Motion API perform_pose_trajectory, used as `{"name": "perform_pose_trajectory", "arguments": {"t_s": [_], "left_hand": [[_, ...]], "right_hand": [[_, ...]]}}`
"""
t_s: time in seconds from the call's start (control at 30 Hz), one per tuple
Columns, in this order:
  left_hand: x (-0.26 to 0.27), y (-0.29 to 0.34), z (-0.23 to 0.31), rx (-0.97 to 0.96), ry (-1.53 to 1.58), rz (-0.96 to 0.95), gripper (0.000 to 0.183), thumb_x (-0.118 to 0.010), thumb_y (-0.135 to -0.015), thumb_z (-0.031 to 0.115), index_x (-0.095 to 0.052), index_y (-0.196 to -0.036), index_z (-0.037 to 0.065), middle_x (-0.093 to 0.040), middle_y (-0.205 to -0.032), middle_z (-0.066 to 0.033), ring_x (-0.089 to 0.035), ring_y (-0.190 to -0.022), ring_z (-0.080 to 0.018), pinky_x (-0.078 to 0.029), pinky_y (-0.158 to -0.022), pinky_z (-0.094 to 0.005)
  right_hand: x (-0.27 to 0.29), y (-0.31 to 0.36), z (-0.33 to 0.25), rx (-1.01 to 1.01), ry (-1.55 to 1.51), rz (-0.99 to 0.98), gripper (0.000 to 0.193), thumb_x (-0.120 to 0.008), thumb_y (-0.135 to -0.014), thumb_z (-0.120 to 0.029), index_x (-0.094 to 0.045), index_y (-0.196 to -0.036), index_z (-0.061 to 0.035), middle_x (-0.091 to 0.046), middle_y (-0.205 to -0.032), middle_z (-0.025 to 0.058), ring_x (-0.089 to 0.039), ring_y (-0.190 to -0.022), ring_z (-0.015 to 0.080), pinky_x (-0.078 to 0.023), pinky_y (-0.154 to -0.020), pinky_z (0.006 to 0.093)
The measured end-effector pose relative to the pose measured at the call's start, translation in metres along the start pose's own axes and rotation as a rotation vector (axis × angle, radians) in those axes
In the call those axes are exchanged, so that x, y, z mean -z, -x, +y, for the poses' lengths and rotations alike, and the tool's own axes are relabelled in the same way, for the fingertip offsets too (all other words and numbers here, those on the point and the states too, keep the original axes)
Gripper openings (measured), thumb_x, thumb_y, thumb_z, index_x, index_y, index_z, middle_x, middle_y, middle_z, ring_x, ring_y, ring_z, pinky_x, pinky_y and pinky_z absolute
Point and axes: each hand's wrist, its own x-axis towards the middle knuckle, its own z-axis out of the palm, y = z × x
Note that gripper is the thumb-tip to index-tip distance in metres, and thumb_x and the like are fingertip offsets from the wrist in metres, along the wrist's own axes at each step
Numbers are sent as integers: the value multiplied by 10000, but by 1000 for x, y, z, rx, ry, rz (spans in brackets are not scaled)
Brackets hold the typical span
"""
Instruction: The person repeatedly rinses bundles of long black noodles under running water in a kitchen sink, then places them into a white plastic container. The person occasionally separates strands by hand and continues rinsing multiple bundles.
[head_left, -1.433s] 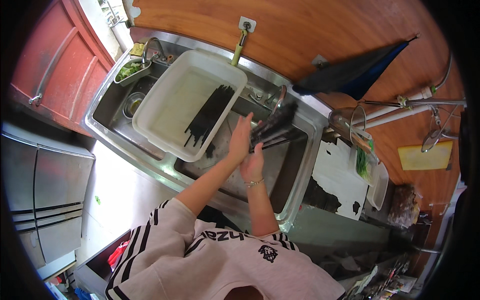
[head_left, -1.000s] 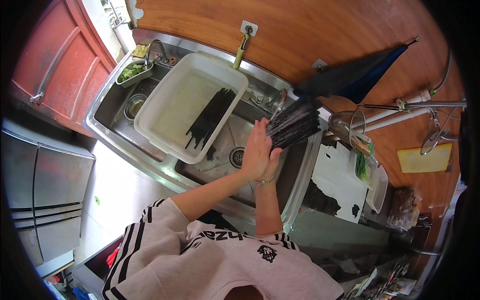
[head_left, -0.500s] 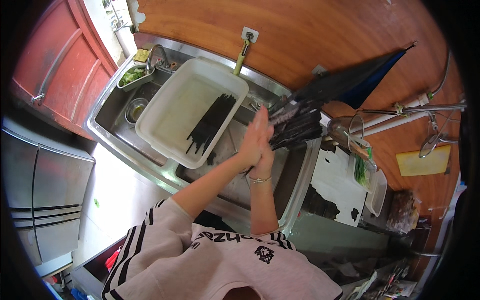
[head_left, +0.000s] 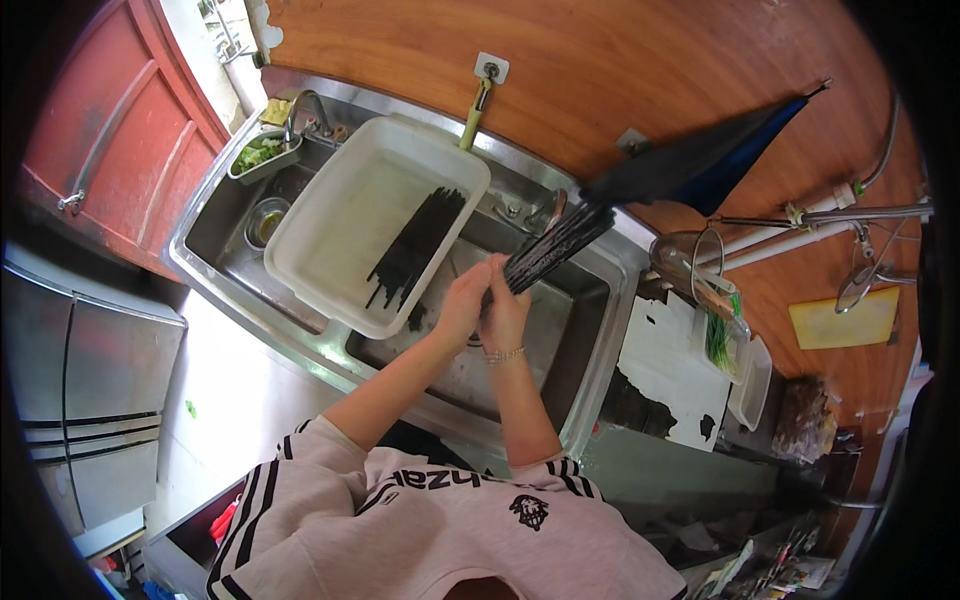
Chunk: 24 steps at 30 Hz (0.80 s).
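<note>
Left hand: the bare left hand wraps the near end of the bundle from its left side; the fingers are curled and pressed together, though the fingertips are too small to make out one by one.
Right hand: the bare right hand, with a pale beaded bracelet at the wrist, closes on the same end, beside the left; its fingers are bent around the sticks, partly hidden.
Held bundle: a tight bundle of thin, straight black sticks slants up and right from the hands, above the right basin; its far end meets the outline of the folded black-and-blue fabric piece by the wall, and whether they touch cannot be told.
Tub: a large rectangular white plastic tub sits across the double-basin stainless steel sink, left of the hands.
Sticks in tub: a flat row of more black sticks lies along the tub's right side.
Left basin: a curved metal faucet stands at the back, near a small pale dish of green leaves.
Wall: a tool with a yellow-green handle hangs behind the tub.
</note>
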Motion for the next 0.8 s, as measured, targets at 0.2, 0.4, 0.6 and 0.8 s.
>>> {"name": "perform_pose_trajectory", "arguments": {"t_s": [0.2, 0.4, 0.6, 0.8], "left_hand": [[-11, -7, 4, -347, -781, 115, 510, -335, -994, 338, -349, -1387, 12, -372, -1426, -160, -328, -1331, -284, -246, -1077, -328], [-20, -11, -5, -347, -821, -65, 556, -259, -986, 351, -278, -1421, 4, -238, -1489, -205, -210, -1391, -321, -180, -1116, -346], [-33, -5, -3, -598, -1180, -21, 537, -338, -965, 238, -243, -1398, -65, -269, -1451, -256, -254, -1339, -431, -265, -1074, -454], [-35, -6, -1, -560, -981, -1, 563, -392, -926, 181, -219, -1398, -73, -275, -1446, -243, -220, -1364, -403, -242, -1074, -493]], "right_hand": [[7, 22, -8, -149, -303, -256, 574, -416, -970, -400, -280, -1418, -68, -363, -1423, 62, -381, -1280, 209, -305, -1061, 364], [18, 24, -22, 54, -220, -391, 792, -435, -893, -581, -233, -1439, -44, -269, -1489, 44, -257, -1369, 224, -204, -1119, 380], [18, 22, -37, -95, -288, -362, 751, -467, -890, -517, -259, -1431, -41, -280, -1489, 51, -241, -1377, 234, -189, -1122, 397], [17, 19, -39, -187, -338, -358, 722, -477, -879, -474, -270, -1430, -56, -278, -1493, 44, -244, -1376, 222, -190, -1116, 395]]}}
